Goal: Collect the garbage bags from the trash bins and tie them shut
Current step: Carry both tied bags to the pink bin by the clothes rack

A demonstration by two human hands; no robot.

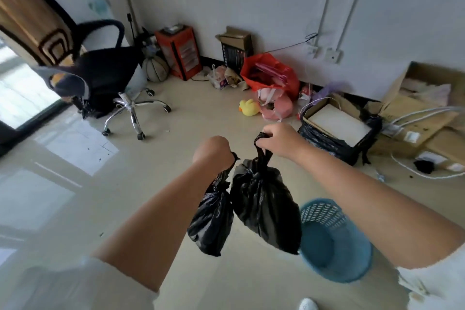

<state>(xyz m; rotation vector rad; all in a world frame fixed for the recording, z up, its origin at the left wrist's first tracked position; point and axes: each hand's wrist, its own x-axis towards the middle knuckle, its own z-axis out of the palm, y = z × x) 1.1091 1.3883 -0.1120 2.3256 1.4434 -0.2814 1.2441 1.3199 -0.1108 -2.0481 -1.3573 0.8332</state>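
Above the pale tiled floor (156, 184), each hand dangles a knotted black plastic garbage bag by its neck, clear of the ground: the left hand (214, 152) fisted on the smaller bag (212, 221), the right hand (276, 137) pinching the larger bag (266, 209). An emptied blue mesh bin (334, 239) stands just right; open floor lies ahead and left.

Left hand (214, 151) fingers hidden, blue bin (334, 241) partly behind bag (264, 204)
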